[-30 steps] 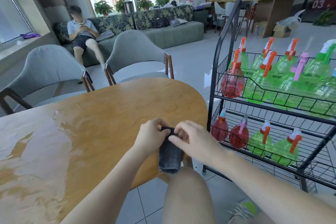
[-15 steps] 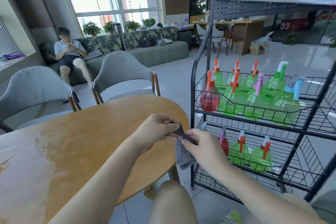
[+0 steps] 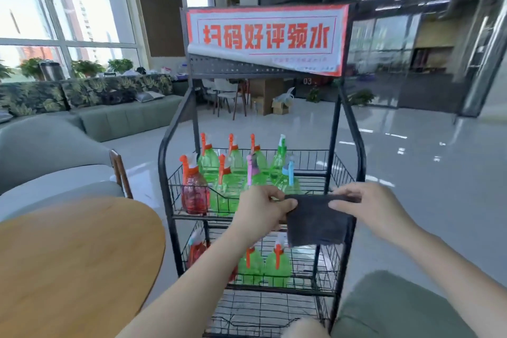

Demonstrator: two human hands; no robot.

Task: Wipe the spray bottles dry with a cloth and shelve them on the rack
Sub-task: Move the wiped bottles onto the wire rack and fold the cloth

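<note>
Both hands, left (image 3: 260, 210) and right (image 3: 374, 210), pinch the cloth (image 3: 318, 221) taut before the rack (image 3: 356, 156) (bottles (image 3: 227, 186) shelved); next move probably hangs or folds it.

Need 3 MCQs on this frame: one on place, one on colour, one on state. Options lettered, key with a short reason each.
1. Where is the red-bodied spray bottle on the upper shelf of the rack?
A. left front corner
B. right rear corner
C. middle of the back row

2. What colour is the cloth?
A. white
B. dark grey
C. yellow

3. How is the cloth held?
A. lying on the table
B. draped over the rack's top bar
C. stretched between the left hand and the right hand

Key: 1 A, it stands at the basket's left front, ahead of the green bottles. 2 B, it is a dark grey square. 3 C, each hand pinches an upper corner and the rest hangs down in front of the rack.
</note>
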